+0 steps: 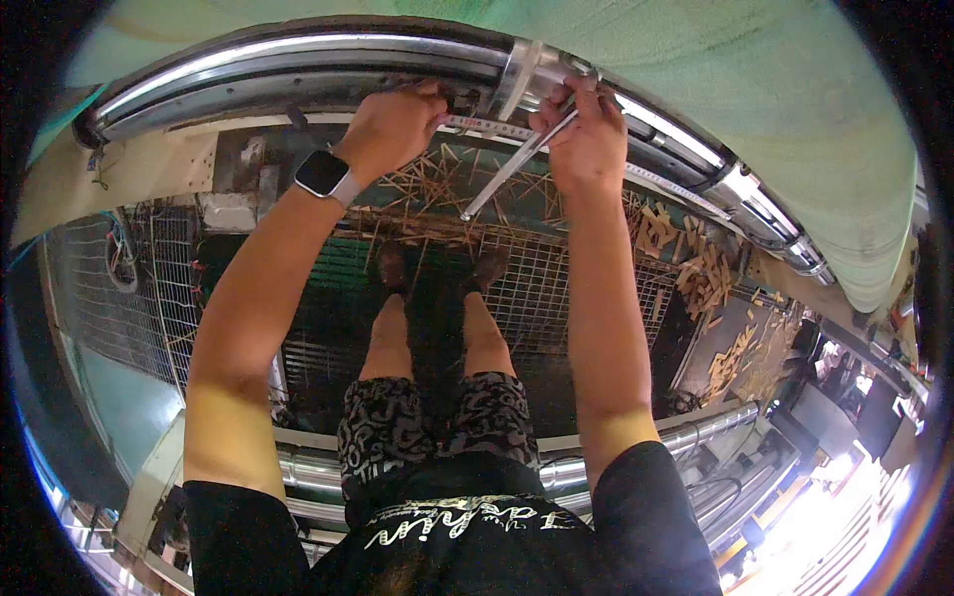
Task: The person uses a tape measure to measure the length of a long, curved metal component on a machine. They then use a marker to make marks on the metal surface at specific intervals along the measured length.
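Both my arms reach forward to a long metal rail on the machine. My left hand, with a watch on its wrist, is closed at the rail's lower edge. Its fingertips touch the near end of a white graduated measuring strip; whether they grip it or a part behind it is hidden. Farther right, my right hand is closed around a slim silver metal bar, like a wrench handle, which slants down to the left. Its upper end is covered by my fingers near a metal bracket.
Pale green fabric hangs beyond the rail. Thin wooden sticks lie below my hands, and wood pieces are heaped at the right. My feet stand over metal grating. Shiny rollers run close behind me.
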The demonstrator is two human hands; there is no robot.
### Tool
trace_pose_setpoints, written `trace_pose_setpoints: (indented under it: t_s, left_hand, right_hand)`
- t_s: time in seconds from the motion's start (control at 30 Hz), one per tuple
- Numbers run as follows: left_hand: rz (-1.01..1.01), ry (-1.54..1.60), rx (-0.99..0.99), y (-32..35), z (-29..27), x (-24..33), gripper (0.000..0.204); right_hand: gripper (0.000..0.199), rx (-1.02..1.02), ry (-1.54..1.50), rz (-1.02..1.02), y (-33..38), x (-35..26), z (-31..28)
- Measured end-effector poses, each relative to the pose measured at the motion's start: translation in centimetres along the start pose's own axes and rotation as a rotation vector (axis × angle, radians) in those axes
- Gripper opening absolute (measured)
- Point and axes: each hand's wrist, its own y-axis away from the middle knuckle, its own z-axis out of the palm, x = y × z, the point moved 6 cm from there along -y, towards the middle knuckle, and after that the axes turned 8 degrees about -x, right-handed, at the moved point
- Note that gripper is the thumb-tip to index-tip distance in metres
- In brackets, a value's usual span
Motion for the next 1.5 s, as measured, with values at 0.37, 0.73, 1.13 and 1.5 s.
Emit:
trace_pose_setpoints:
  t_s: [0.37, 0.73, 1.13, 1.5]
  left_hand:
    - [0.065, 0.050, 0.035, 0.1, 0.3, -0.5, 0.015]
    - [0.084, 0.121, 0.152, 0.4, -1.0, 0.1, 0.014]
    - [0.054, 0.108, 0.128, 0.6, -0.9, 0.1, 0.012]
    - [0.017, 0.099, 0.096, 0.9, -1.2, -0.1, 0.011]
  right_hand:
    - [0.010, 0.016, -0.251, -0.157, -1.3, 1.8, 2.5]
    - [0.014, -0.691, 1.817, -0.775, 1.4, -0.2, 6.7]
    - [0.017, -1.202, 1.866, -0.799, -2.3, 0.6, 5.9]
    - [0.020, -1.235, 1.824, -0.682, -2.5, 0.8, 6.6]
